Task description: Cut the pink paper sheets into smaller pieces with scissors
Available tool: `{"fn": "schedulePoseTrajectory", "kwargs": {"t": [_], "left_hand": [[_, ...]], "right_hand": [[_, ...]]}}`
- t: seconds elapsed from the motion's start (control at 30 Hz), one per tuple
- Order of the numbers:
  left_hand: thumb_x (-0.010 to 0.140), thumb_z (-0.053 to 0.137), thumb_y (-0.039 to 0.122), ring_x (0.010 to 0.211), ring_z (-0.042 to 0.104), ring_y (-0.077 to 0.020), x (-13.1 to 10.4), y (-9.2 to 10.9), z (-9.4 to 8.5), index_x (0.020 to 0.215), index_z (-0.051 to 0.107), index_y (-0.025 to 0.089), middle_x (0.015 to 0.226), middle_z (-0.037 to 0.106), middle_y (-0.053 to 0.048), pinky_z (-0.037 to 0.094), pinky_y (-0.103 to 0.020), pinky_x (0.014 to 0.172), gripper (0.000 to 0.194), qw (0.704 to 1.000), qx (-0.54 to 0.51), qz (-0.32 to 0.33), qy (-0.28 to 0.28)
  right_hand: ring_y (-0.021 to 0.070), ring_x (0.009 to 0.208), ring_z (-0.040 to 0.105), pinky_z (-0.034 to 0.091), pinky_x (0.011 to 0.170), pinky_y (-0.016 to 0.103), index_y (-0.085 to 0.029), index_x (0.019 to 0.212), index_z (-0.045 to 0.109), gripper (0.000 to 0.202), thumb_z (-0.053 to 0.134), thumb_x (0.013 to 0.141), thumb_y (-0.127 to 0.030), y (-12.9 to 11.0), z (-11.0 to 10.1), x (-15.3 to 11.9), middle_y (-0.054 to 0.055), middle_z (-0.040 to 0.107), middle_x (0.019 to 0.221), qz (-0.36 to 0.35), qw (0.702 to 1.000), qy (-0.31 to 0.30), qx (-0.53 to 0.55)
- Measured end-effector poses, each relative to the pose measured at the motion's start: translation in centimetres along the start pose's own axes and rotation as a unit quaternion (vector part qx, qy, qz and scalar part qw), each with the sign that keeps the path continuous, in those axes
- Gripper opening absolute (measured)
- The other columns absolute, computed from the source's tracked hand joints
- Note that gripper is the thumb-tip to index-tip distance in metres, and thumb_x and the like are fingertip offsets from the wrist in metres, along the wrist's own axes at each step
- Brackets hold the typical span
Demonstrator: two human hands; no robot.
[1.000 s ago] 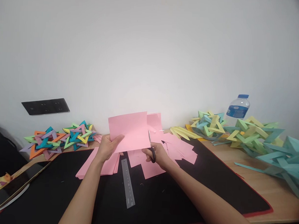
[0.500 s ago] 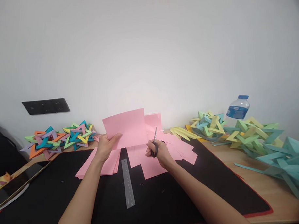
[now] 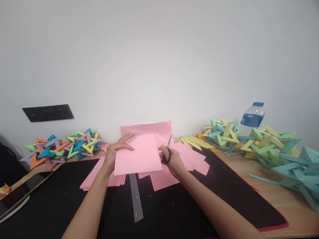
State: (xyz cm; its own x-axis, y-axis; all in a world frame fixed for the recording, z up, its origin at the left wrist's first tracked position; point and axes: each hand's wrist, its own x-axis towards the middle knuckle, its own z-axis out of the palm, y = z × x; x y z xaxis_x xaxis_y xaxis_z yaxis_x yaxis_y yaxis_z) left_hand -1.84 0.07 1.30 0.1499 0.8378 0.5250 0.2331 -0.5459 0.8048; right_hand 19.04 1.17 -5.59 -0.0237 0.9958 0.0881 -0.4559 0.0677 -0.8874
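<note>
A pink paper sheet [image 3: 138, 155] is held up between both hands over the black mat [image 3: 198, 197]. My left hand [image 3: 115, 152] grips its left side, the fingers spread along the upper left part. In my right hand [image 3: 172, 161] are scissors [image 3: 169, 142] with black handles, blades pointing up, and its fingertips touch the sheet's right edge. Under and beside the sheet lie a pink stack [image 3: 92, 176] at the left and loose pink pieces [image 3: 192, 155] at the right. A ruler [image 3: 136, 202] sits on the mat, its top end hidden by the sheet.
Folded paper stars [image 3: 84, 143] stand at the back left, and more paper models [image 3: 268, 144] at the right. Yellow strips [image 3: 196, 141], a clear bottle [image 3: 253, 115] and a pink packet [image 3: 148, 128] are near the wall. A phone [image 3: 20, 195] lies at the left edge.
The held sheet has come down and tilted nearer, uncovering the pink packet behind it and covering the ruler's top. My left hand's fingers have spread; my right hand has shifted slightly right.
</note>
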Motion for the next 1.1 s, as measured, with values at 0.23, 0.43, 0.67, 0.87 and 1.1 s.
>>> {"fn": "schedulePoseTrajectory", "kwargs": {"t": [0.23, 0.43, 0.67, 0.87, 1.1], "left_hand": [[0.061, 0.073, 0.036, 0.116, 0.050, -0.0340, 0.1, -0.9, 0.2, 0.088, 0.075, 0.023, 0.136, 0.048, -0.004, 0.049, -0.037, 0.085, 0.029, 0.997, 0.003, 0.008, 0.081], [0.067, 0.066, 0.054, 0.093, 0.064, -0.0268, 1.0, -2.0, -0.1, 0.123, 0.054, 0.018, 0.110, 0.067, -0.011, 0.053, -0.032, 0.073, 0.068, 0.969, -0.176, -0.096, 0.147], [0.057, 0.080, 0.040, 0.074, 0.066, -0.0210, 0.4, -2.0, 0.2, 0.085, 0.069, 0.011, 0.085, 0.073, -0.010, 0.052, -0.028, 0.065, 0.042, 0.979, -0.128, -0.155, 0.043], [0.058, 0.079, 0.033, 0.079, 0.066, -0.0226, 0.5, -2.2, 0.5, 0.085, 0.072, 0.012, 0.091, 0.073, -0.010, 0.053, -0.031, 0.069, 0.035, 0.978, -0.146, -0.130, 0.067], [0.052, 0.083, 0.030, 0.074, 0.066, -0.0214, 0.5, -1.1, 0.5, 0.078, 0.074, 0.012, 0.081, 0.074, -0.007, 0.053, -0.030, 0.068, 0.033, 0.973, -0.157, -0.121, 0.117]], "right_hand": [[0.0084, 0.056, 0.045, 0.034, 0.050, 0.022, -0.016, 0.087, 0.062, 0.043, 0.080, 0.052, -0.031, -0.4, -0.4, 0.1, -0.003, 0.051, 0.063, -0.064, 0.996, -0.032, -0.045], [0.0117, 0.059, 0.049, 0.038, 0.053, 0.025, -0.017, 0.089, 0.060, 0.043, 0.078, 0.052, -0.031, -0.4, -0.3, 0.0, -0.002, 0.055, 0.066, -0.117, 0.989, -0.005, -0.086], [0.0120, 0.061, 0.052, 0.041, 0.057, 0.026, -0.017, 0.088, 0.059, 0.040, 0.077, 0.054, -0.028, -0.7, 0.0, -0.3, -0.001, 0.058, 0.066, -0.140, 0.986, 0.020, -0.087], [0.0114, 0.057, 0.051, 0.042, 0.056, 0.026, -0.016, 0.088, 0.060, 0.031, 0.070, 0.063, -0.031, -1.0, 0.1, -0.3, -0.002, 0.054, 0.061, -0.151, 0.985, 0.035, -0.075], [0.0105, 0.051, 0.047, 0.040, 0.050, 0.025, -0.015, 0.087, 0.062, 0.029, 0.068, 0.063, -0.030, -0.6, -0.3, -0.1, -0.005, 0.048, 0.053, -0.095, 0.991, -0.011, -0.089]]}}
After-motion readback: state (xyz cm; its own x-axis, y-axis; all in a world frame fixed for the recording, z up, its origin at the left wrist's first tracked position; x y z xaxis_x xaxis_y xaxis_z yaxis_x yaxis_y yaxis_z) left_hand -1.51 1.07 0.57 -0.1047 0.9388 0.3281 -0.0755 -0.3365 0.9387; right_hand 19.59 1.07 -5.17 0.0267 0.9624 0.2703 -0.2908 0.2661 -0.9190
